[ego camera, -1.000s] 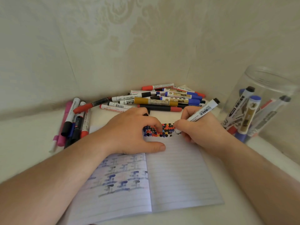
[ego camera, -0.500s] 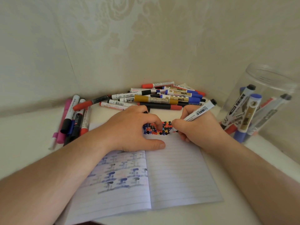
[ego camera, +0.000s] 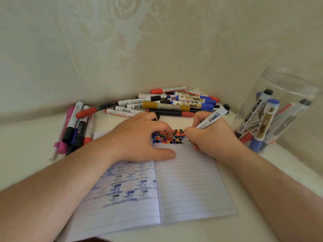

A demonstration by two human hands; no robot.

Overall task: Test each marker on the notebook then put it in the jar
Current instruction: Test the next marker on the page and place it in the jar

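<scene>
- My right hand [ego camera: 212, 140] is gripping the white marker [ego camera: 209, 119], tip touching the notebook [ego camera: 188, 186] by the colored dots [ego camera: 167, 137].
- My left hand [ego camera: 139, 137] is lying flat, pinning the page.
- The jar [ego camera: 283, 95] is standing right of my right hand.

Two hands, left [ego camera: 139, 137] and right [ego camera: 213, 137]; one open notebook [ego camera: 183, 189]; one clear jar [ego camera: 286, 95] with about five markers inside; one marker [ego camera: 212, 117] in hand. The loose markers in two heaps overlap too much to count surely.
</scene>
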